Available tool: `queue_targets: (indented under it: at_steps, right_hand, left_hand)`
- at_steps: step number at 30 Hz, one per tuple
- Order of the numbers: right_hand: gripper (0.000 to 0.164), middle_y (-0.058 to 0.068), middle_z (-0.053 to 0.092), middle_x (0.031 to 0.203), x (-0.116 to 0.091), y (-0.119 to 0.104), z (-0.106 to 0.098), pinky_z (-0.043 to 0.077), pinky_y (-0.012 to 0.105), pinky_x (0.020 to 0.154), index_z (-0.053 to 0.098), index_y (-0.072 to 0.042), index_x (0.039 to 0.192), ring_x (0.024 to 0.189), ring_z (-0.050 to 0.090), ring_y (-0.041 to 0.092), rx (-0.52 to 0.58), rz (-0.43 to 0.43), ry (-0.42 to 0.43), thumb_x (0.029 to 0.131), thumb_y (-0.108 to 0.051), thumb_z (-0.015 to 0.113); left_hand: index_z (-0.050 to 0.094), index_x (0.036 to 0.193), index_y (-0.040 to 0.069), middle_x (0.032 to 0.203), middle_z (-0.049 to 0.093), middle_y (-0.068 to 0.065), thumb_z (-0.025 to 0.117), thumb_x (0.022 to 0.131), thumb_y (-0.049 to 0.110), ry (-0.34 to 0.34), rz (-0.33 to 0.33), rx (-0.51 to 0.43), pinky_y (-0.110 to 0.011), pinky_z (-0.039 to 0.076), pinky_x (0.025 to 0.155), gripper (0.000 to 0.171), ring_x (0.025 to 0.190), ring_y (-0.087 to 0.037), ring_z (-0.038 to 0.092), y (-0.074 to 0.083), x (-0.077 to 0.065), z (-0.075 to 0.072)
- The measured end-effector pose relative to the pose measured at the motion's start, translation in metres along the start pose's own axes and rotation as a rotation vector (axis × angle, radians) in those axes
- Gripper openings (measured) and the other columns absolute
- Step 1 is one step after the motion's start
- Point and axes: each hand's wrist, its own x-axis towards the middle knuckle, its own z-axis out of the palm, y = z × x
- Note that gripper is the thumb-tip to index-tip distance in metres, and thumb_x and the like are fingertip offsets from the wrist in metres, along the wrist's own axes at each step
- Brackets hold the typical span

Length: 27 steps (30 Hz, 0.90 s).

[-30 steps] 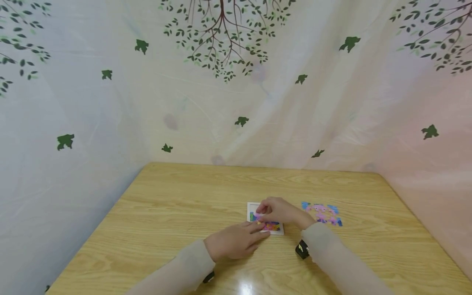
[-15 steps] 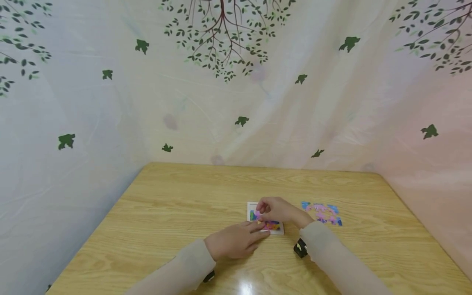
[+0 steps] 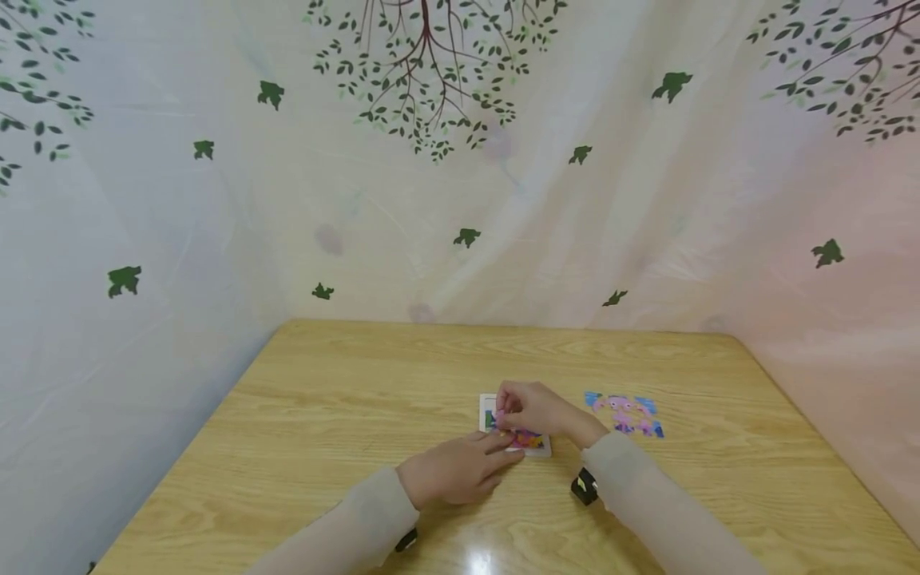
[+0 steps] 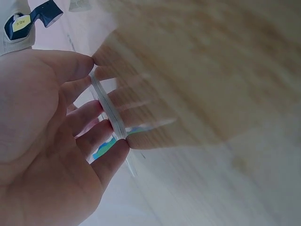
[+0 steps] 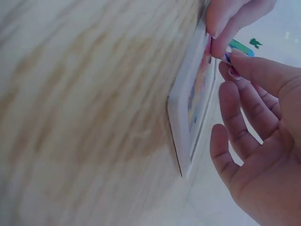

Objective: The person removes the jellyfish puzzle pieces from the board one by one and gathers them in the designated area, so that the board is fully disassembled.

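Note:
A small white-rimmed jigsaw puzzle board [image 3: 541, 452] with a colourful picture lies flat on the table. My left hand [image 3: 458, 471] rests at its near left side, with straight fingers lying over the board. In the left wrist view those fingers [image 4: 89, 113] lie along the board's thin edge [image 4: 110, 110]. My right hand [image 3: 535, 410] is above the board and pinches a small puzzle piece [image 5: 233, 73] between thumb and index finger; the other fingers are loosely bent. Both hands hide much of the board's middle.
To the right of the board lies a cluster of pink and blue puzzle pieces [image 3: 625, 414] on the wooden table [image 3: 323, 399]. A pale curtain [image 3: 388, 239] printed with leaves and branches surrounds the table's back and sides.
My right hand has shifted very slightly over the board, still pinching the puzzle piece. The left hand stays in place. The head view has tilted a little.

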Motion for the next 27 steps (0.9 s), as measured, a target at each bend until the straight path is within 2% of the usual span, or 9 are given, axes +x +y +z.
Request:
queue_targets:
  at_steps: [4,11,21,27]
  right_hand:
    - [0.010,-0.006,0.068,0.087,-0.002,0.001,-0.006,0.051,0.026,0.070,0.062,-0.014,0.098,0.077,0.060,0.009,-0.029,-0.012,0.042,0.099,-0.014,0.072]
    - [0.010,-0.007,0.067,0.088,-0.014,0.011,-0.023,0.050,0.027,0.071,0.065,-0.014,0.102,0.081,0.060,0.010,-0.071,-0.001,0.056,0.098,-0.018,0.074]
    - [0.012,-0.003,0.067,0.087,-0.048,0.037,-0.054,0.051,0.030,0.071,0.066,-0.013,0.102,0.081,0.060,0.015,-0.037,0.095,0.090,0.099,-0.022,0.073]
    - [0.015,-0.001,0.065,0.089,-0.069,0.047,-0.071,0.050,0.029,0.071,0.065,-0.013,0.106,0.080,0.059,0.017,-0.056,0.162,0.099,0.100,-0.026,0.071]
  left_hand:
    - [0.039,0.162,0.023,0.167,0.034,-0.004,0.048,0.111,0.029,-0.004,-0.009,-0.018,-0.034,0.033,0.122,0.053,0.150,-0.024,0.038,0.000,-0.001,0.000]
    - [0.038,0.162,0.024,0.167,0.035,-0.001,0.048,0.111,0.029,-0.002,-0.013,-0.029,-0.034,0.032,0.122,0.053,0.150,-0.023,0.038,-0.001,0.000,0.002]
    - [0.040,0.162,0.024,0.166,0.036,0.000,0.049,0.110,0.029,0.013,-0.023,-0.028,-0.033,0.031,0.122,0.052,0.150,-0.024,0.039,0.000,-0.001,0.002]
    - [0.040,0.161,0.024,0.166,0.037,-0.001,0.048,0.111,0.028,0.017,-0.021,-0.034,-0.032,0.031,0.122,0.051,0.150,-0.023,0.039,0.000,-0.002,0.002]
